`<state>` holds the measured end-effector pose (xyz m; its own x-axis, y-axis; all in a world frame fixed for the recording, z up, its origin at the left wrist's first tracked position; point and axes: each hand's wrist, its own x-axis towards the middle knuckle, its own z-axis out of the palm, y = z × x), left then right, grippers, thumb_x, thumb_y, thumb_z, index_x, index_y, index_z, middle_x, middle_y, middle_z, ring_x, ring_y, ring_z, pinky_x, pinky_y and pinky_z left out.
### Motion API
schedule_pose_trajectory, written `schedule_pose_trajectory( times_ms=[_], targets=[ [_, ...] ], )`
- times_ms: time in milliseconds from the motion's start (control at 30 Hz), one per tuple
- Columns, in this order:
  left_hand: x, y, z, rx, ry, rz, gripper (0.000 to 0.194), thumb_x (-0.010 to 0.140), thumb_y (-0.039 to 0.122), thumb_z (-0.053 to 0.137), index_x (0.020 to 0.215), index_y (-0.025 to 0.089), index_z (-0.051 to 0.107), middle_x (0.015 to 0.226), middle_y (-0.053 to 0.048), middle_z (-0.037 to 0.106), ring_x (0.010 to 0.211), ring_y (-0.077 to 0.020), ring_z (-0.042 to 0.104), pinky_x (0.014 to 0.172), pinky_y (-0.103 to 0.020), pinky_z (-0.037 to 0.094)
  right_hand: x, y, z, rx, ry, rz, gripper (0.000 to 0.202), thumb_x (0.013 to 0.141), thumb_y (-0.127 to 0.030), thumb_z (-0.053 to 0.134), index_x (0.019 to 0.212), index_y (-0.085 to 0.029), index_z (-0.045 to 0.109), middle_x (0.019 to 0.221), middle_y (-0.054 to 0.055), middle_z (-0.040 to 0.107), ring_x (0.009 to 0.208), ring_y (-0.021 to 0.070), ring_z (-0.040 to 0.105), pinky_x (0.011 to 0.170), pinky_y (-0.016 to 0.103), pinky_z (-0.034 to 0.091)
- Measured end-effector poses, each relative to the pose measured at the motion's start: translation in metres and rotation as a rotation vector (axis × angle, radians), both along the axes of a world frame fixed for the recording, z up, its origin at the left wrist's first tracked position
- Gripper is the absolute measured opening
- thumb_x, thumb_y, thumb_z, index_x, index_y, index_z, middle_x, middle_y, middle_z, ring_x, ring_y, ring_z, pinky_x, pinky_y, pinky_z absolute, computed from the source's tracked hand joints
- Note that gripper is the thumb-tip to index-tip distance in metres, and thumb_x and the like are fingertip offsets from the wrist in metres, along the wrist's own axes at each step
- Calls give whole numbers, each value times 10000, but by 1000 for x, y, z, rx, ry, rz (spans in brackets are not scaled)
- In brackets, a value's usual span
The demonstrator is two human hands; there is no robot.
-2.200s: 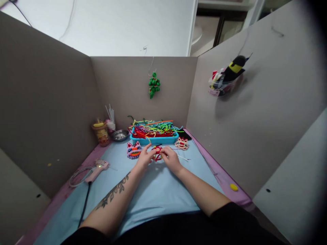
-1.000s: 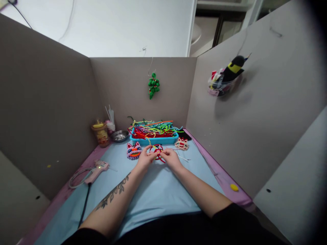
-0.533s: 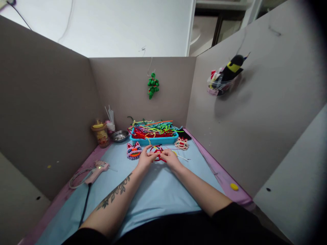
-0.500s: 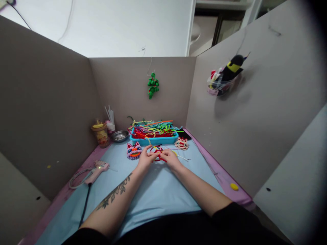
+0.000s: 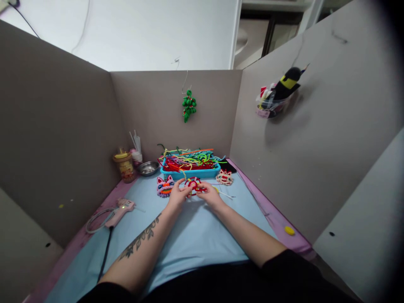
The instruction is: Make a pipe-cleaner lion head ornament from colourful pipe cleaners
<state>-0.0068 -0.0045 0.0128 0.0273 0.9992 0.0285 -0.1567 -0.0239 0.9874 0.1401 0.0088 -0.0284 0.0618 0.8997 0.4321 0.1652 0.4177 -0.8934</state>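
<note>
My left grip [image 5: 178, 195] and right grip [image 5: 209, 195] pinched the red piece [image 5: 194, 183], seemingly light, bendable, best held by its edges.

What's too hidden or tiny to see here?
Head view:
Red looped craft piece: partly covered by the left hand and right hand.
Flat black object: partly hidden behind the blue plastic tray.
Round silver metal bowl: contents too small.
Black left sleeve: cut off by bottom edge.

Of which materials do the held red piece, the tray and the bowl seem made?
Red piece: perhaps fuzzy craft wire, matte; its thick strands hold curves.
Tray: probably plastic, smooth; evenly blue walls.
Bowl: likely metal, shiny; silvery with bright reflections.
</note>
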Motion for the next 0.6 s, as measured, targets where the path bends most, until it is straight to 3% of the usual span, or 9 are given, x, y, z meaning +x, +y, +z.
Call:
schedule_pose_trajectory(
  times_ms=[100,300,600],
  targets=[
    [2,-2,1,-11,-23,-1,805,524,349,798,1213,137,441,604,13,609,421,-58,465,398,-158,264,-3,-3,0,80,-81,-89,296,581,-289,711,853,-196,640,1044,75,563,1045,238,512,904,399,403],
    [7,-7,2,4,-60,-3,770,519,352,798,1167,127,448,606,23,600,402,-45,436,417,-169,288,-9,-9,3,153,-121,-263,174,669,-313,671,771,-183,616,1100,102,496,1061,239,496,953,401,378],
    [8,-6,-1,38,-67,-15,745,535,334,788,1157,124,435,556,51,566,385,-37,403,424,-169,284,-6,-5,-1,86,-44,-198,159,751,-331,593,719,-181,637,1104,108,502,1051,229,510,907,369,411]
  ],
)
